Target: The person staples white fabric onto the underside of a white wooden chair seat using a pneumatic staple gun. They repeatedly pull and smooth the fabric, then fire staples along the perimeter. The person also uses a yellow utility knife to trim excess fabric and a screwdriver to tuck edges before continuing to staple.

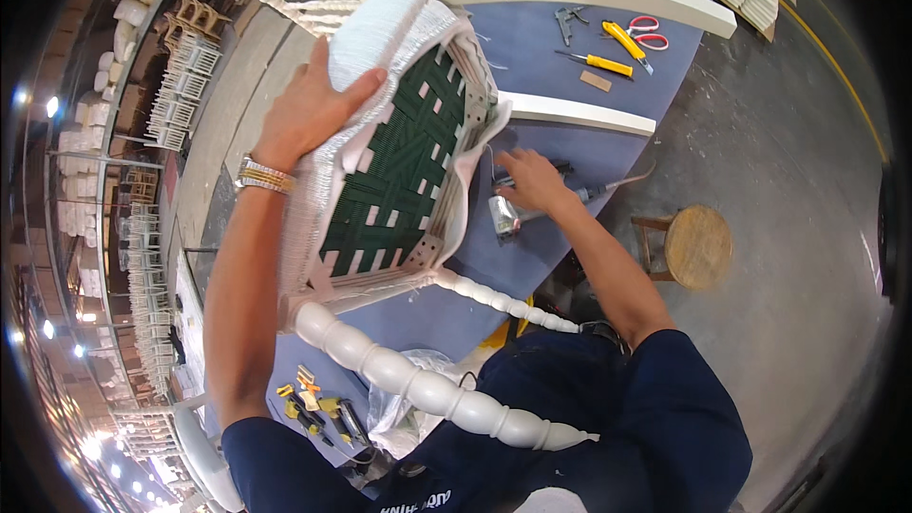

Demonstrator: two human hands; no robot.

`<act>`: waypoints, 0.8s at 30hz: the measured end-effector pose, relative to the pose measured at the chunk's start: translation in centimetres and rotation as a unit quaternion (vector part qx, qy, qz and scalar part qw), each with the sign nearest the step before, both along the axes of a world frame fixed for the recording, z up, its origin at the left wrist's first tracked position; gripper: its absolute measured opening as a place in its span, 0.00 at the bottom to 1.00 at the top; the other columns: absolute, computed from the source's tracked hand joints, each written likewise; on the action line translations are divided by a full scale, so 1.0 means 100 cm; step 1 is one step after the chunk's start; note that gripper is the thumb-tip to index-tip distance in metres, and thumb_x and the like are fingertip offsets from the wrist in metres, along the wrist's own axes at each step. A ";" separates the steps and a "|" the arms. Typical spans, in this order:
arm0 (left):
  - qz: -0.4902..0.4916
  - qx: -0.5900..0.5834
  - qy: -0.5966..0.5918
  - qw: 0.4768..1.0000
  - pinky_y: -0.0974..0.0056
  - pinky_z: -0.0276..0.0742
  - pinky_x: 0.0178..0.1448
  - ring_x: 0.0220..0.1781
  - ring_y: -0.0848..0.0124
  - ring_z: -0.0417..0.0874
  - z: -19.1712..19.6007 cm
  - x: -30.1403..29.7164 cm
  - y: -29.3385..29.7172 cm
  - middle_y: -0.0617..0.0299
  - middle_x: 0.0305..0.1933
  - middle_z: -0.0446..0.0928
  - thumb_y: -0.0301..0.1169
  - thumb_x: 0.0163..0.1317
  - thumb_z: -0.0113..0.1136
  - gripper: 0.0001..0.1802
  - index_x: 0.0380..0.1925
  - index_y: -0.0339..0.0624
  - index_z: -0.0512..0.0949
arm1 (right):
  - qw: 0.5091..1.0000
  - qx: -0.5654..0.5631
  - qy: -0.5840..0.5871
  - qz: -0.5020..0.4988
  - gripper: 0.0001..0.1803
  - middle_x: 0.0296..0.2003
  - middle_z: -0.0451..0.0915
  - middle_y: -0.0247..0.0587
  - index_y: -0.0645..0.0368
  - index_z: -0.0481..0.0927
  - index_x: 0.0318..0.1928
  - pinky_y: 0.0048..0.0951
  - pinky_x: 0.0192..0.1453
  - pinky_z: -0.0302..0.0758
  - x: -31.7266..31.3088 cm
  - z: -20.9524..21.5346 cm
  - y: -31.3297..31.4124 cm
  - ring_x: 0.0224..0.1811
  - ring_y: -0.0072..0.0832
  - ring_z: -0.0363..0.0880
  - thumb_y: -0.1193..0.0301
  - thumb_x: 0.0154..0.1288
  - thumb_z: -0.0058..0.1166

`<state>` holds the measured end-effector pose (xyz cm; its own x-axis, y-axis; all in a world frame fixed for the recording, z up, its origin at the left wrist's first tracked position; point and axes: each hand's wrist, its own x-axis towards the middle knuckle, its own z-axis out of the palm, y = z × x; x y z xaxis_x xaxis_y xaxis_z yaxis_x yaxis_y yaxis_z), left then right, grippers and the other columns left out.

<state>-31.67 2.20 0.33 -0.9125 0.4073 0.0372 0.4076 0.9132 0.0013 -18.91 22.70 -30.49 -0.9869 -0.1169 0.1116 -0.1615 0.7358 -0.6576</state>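
Observation:
A white chair (461,399) lies tipped on its side on the blue-grey table, with turned front legs and smooth back legs. Dark green webbing (404,166) crosses the underside of its seat, and white fabric (375,33) wraps the seat's edge. My left hand (313,104) grips the padded edge through this fabric, thumb apart from the fingers. Over a staple gun (503,218) on the table, my right hand (532,180) has its fingers apart. That hand partly hides the gun, and whether they touch I cannot tell. An air hose (622,182) runs from the gun.
Yellow utility knives (622,43), red-handled scissors (649,35) and a screwdriver (608,65) lie on the table's far right. More yellow-and-black tools (323,408) and a clear plastic bag (408,399) lie nearer. A round wooden stool (698,247) stands to the right.

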 end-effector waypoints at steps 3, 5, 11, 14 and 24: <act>-0.006 -0.011 0.005 1.000 0.48 0.73 0.71 0.69 0.39 0.77 -0.005 0.003 0.000 0.26 0.69 0.71 0.72 0.59 0.59 0.64 0.77 0.29 0.55 | 0.986 0.168 -0.007 0.020 0.35 0.57 0.80 0.47 0.48 0.74 0.67 0.49 0.63 0.76 0.044 -0.078 0.006 0.61 0.50 0.78 0.70 0.56 0.64; -0.014 -0.035 0.014 0.999 0.50 0.67 0.76 0.74 0.38 0.71 -0.004 0.003 0.010 0.24 0.71 0.67 0.70 0.61 0.59 0.63 0.76 0.25 0.56 | 0.976 0.213 0.013 0.045 0.37 0.57 0.80 0.49 0.50 0.73 0.68 0.48 0.64 0.76 0.050 -0.095 0.001 0.61 0.48 0.79 0.71 0.55 0.65; 0.030 -0.052 -0.025 0.998 0.48 0.70 0.73 0.70 0.36 0.75 0.009 0.010 0.026 0.21 0.68 0.68 0.74 0.57 0.59 0.68 0.78 0.27 0.52 | 0.982 0.137 -0.100 0.082 0.32 0.55 0.83 0.49 0.53 0.78 0.62 0.48 0.60 0.79 0.019 -0.079 0.001 0.58 0.49 0.82 0.68 0.53 0.65; 0.043 -0.060 0.002 0.997 0.41 0.77 0.65 0.65 0.34 0.79 0.003 0.010 0.014 0.28 0.69 0.70 0.70 0.57 0.61 0.64 0.80 0.37 0.51 | 0.994 -0.056 -0.098 -0.001 0.26 0.47 0.85 0.56 0.58 0.83 0.53 0.51 0.55 0.81 0.011 -0.016 0.003 0.50 0.55 0.84 0.66 0.51 0.65; 0.067 -0.101 0.019 0.992 0.44 0.77 0.66 0.65 0.35 0.79 0.003 0.025 0.029 0.25 0.66 0.71 0.66 0.60 0.62 0.62 0.79 0.34 0.50 | 0.850 -0.508 0.113 -0.076 0.19 0.41 0.89 0.42 0.65 0.85 0.52 0.30 0.47 0.83 -0.001 0.164 -0.002 0.39 0.25 0.86 0.73 0.61 0.73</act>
